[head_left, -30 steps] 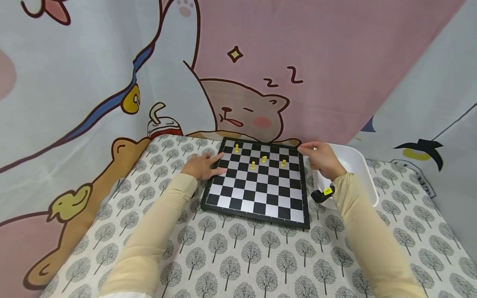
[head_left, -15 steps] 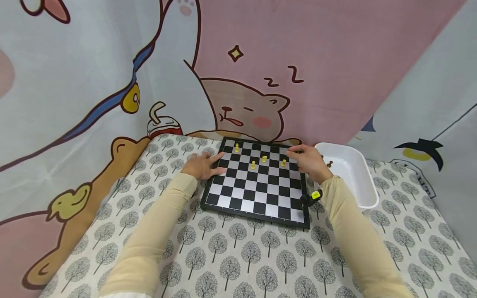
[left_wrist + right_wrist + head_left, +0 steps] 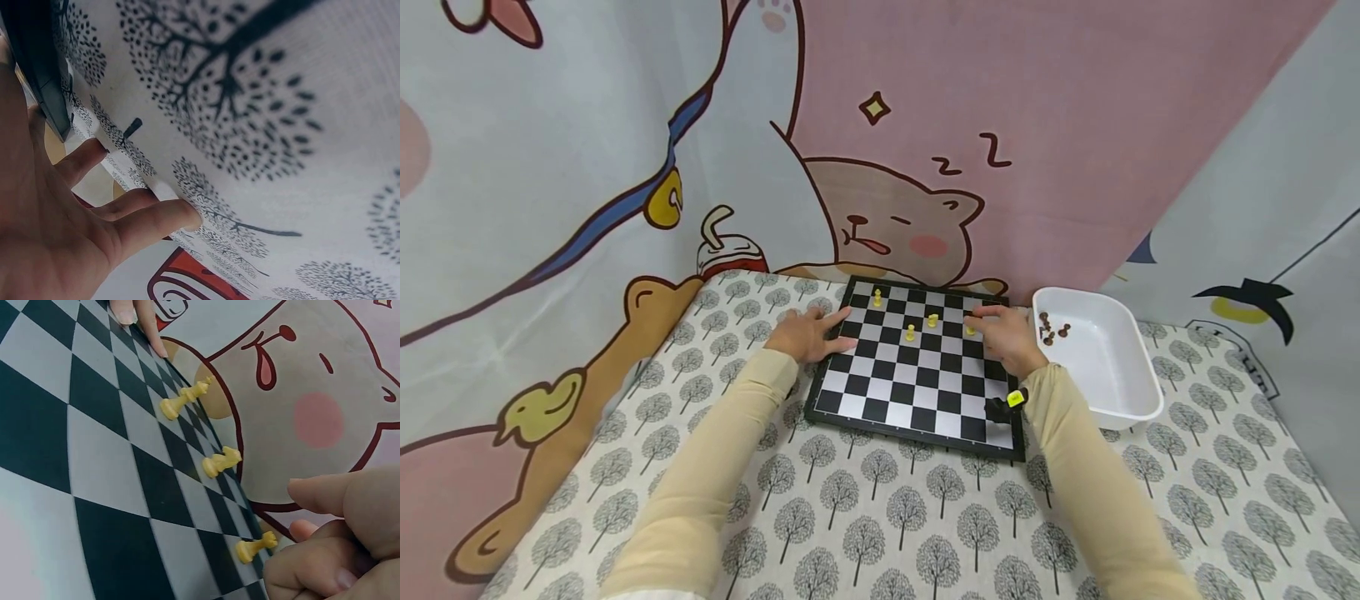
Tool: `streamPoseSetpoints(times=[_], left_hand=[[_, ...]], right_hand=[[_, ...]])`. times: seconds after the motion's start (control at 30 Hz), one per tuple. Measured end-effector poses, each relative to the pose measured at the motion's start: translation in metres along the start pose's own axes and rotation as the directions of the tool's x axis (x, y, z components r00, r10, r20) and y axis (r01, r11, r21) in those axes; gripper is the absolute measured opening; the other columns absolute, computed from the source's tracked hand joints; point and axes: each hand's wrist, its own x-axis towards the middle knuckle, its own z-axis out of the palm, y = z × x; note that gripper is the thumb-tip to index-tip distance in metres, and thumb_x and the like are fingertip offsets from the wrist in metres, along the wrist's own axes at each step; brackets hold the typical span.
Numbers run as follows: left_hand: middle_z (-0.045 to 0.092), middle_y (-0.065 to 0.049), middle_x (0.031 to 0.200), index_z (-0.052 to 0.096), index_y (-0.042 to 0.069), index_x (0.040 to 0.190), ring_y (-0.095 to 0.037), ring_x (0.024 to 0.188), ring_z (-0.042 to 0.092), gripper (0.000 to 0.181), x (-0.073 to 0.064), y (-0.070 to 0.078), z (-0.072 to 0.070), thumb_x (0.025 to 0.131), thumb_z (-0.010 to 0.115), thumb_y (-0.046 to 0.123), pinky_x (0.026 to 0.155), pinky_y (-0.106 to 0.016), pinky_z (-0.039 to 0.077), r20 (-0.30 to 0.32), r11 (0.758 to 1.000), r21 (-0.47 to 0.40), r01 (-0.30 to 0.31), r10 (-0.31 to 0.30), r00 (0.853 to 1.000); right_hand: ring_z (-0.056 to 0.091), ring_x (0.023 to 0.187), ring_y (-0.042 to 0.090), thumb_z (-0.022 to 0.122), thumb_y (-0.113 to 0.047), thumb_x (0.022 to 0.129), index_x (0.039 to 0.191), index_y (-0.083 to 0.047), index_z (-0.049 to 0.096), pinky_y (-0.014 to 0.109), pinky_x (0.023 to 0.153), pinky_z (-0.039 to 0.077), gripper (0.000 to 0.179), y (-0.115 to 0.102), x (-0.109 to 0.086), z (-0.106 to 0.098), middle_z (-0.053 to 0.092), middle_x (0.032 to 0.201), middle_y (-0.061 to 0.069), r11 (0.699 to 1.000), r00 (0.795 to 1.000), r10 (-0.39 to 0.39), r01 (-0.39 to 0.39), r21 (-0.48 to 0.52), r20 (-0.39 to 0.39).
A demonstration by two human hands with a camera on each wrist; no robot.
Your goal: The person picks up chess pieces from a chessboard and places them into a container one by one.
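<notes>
A black-and-white chessboard (image 3: 904,390) lies on the cloth with several yellow chess pieces on its far half. My left hand (image 3: 805,335) rests at its left edge, fingers spread, thumb over the squares. Over the far right squares reaches my right hand (image 3: 1009,340), its fingertips close beside a yellow rook (image 3: 253,547). The right wrist view has the thumb apart from the bent fingers and nothing visible between them; whether they touch the rook I cannot tell. A yellow knight (image 3: 221,462) and a taller yellow piece (image 3: 178,405) stand farther left.
A white plastic tub (image 3: 1105,367) stands right of the board, with several brown chess pieces (image 3: 1049,327) at its left side. A tree-print cloth (image 3: 865,517) covers the table. Behind it hangs a cartoon-printed curtain (image 3: 1037,108).
My right hand has moved left and slightly toward me, from the board's far right corner to the yellow rook, uncovering the tub's brown pieces. My left hand has stayed put.
</notes>
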Motion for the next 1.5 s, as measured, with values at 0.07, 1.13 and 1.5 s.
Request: streamPoseSetpoints(times=[0.07,1.13,1.5], left_hand=[[0.019,-0.011,0.172,0.003,0.048,0.162,-0.057,0.151,0.023,0.08,0.0,0.0,0.001,0.094,0.029,0.083,0.111,-0.07,0.041,0.001,1.0,-0.007,0.001,-0.001,1.0],[0.021,-0.01,0.171,0.003,0.049,0.162,-0.056,0.151,0.023,0.08,0.0,0.001,0.0,0.093,0.028,0.083,0.112,-0.069,0.041,0.003,1.0,-0.006,-0.005,0.005,1.0],[0.02,-0.011,0.171,0.003,0.048,0.162,-0.057,0.15,0.025,0.08,0.001,0.0,0.0,0.094,0.028,0.083,0.111,-0.07,0.043,0.001,1.0,-0.004,-0.013,0.013,1.0]], right_hand=[[0.025,0.044,0.005,0.062,-0.025,0.103,0.15,-0.005,0.043,0.02,0.046,0.027,0.055,0.002,0.001,0.002,0.037,0.058,-0.013,1.0,1.0,0.01,-0.01,0.01,-0.006],[0.026,0.043,0.004,0.061,-0.009,0.101,0.131,0.003,0.053,0.019,0.042,0.027,0.034,0.021,0.011,0.02,0.051,0.085,-0.003,0.985,0.993,0.059,-0.04,0.169,-0.106],[0.033,0.046,0.005,0.063,-0.015,0.101,0.129,0.0,0.061,0.02,0.043,0.033,0.032,0.021,0.015,0.027,0.056,0.11,0.007,0.995,0.973,0.088,-0.074,0.07,-0.216]])
